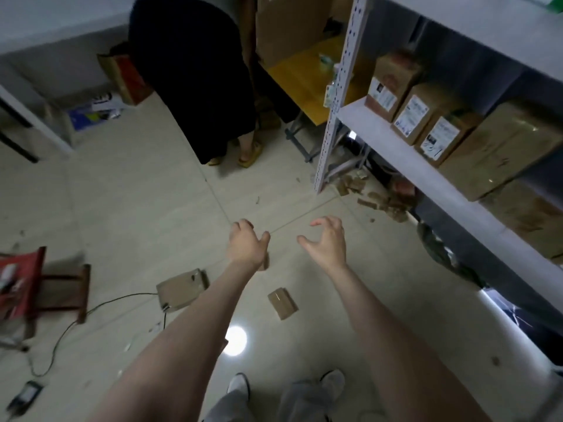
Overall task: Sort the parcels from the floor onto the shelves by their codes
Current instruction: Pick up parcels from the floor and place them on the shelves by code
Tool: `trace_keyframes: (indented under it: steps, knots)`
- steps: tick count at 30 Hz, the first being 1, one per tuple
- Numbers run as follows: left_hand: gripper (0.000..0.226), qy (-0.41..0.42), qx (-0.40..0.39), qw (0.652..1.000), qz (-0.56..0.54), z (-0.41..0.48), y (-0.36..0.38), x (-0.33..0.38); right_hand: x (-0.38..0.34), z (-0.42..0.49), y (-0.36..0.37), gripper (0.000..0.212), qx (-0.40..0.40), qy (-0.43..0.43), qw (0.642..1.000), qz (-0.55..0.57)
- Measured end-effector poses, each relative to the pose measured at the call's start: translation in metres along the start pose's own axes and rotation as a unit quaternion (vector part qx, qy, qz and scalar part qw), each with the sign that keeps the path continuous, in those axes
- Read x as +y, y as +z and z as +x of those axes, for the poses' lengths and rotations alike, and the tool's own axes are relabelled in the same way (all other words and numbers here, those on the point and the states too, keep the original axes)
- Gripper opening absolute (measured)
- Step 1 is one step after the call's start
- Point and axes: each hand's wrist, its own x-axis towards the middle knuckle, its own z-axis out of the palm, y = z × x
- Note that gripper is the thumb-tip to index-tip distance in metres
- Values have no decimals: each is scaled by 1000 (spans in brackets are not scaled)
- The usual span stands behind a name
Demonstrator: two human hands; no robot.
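— Two bare forearms are filling the near foreground, and below them two white shoes (239,385) are standing on the floor (137,208). How are the hands looking?

— Both are hanging over the tiles and gripping nothing. The left hand (248,245) is showing loosely curled fingers with the thumb sticking out. The right hand (327,242) is doing the same just beside it, not touching it, and the two thumbs are facing each other.

— How many parcels are lying on the floor?

— I am counting three. The flat parcel (182,289) is lying left of the left forearm, its long axis running left to right and rising slightly to the right. The small parcel (282,303) is lying between the forearms, its long axis slanting from far left to near right. The third parcel (265,263) is peeking out from behind the left wrist, so I cannot tell which way it is pointing.

— And the shelf (405,169)?

— It is standing on the right. On one board three labelled parcels (417,114) are sitting side by side, white labels facing the front edge and long axes running back into the shelf. One big parcel (502,153) is sitting beside them. One lower parcel (533,217) is resting on the board beneath.

— Anything else?

— One person in black (195,86) is standing beyond the hands. One red stool (21,281) is standing at the left, with one cable (91,309) trailing beside it. Cardboard scraps (384,204) are lying under the shelf.
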Motion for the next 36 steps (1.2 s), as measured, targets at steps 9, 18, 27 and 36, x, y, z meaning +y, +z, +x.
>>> trace_keyframes:
  steps: [9, 18, 27, 36]
  knots:
    - [60, -99, -141, 984, -40, 56, 98, -61, 80, 12, 121, 46, -11, 111, 994, 15]
    - [59, -205, -156, 961, -97, 117, 206, -157, 209, 32, 271, 67, -48, 211, 975, -57]
    - [39, -234, -170, 940, -183, 177, 340, -241, 352, 68, 447, 108, -121, 306, 941, -83]
    - [34, -261, -183, 917, -241, 209, 389, -305, 449, 73, 526, 109, -192, 265, 910, -253]
